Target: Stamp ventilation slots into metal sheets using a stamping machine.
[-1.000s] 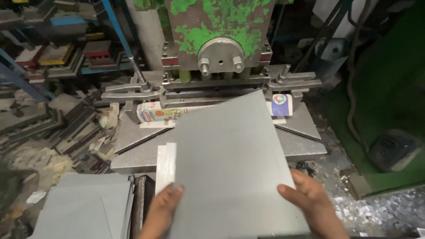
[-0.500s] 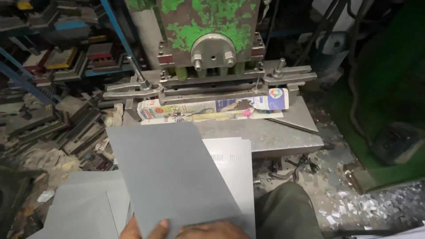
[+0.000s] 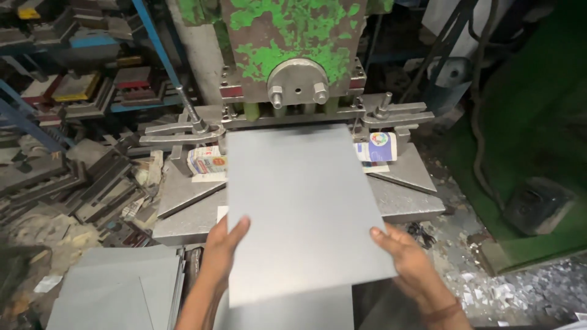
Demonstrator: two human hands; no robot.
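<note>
A flat grey metal sheet (image 3: 302, 208) lies over the steel bed (image 3: 409, 201) of a green, worn press machine (image 3: 293, 43), its far edge at the jaw under the ram. My left hand (image 3: 225, 244) grips the sheet's left edge, thumb on top. At the near right corner my right hand (image 3: 406, 260) holds it. A round steel boss with two bolts (image 3: 298, 85) sits just above the sheet's far edge.
A stack of grey sheets (image 3: 122, 287) lies at the lower left. Crumpled printed paper (image 3: 205, 162) and a paper roll (image 3: 379, 146) sit on the bed. Clamp levers (image 3: 183, 131) flank the jaw. Scrap metal and dies (image 3: 73, 183) crowd the left; metal chips (image 3: 520, 293) litter the floor at right.
The sheet was held low at my left half a second ago; now both hands have brought it forward onto the press bed, up to the jaw.
</note>
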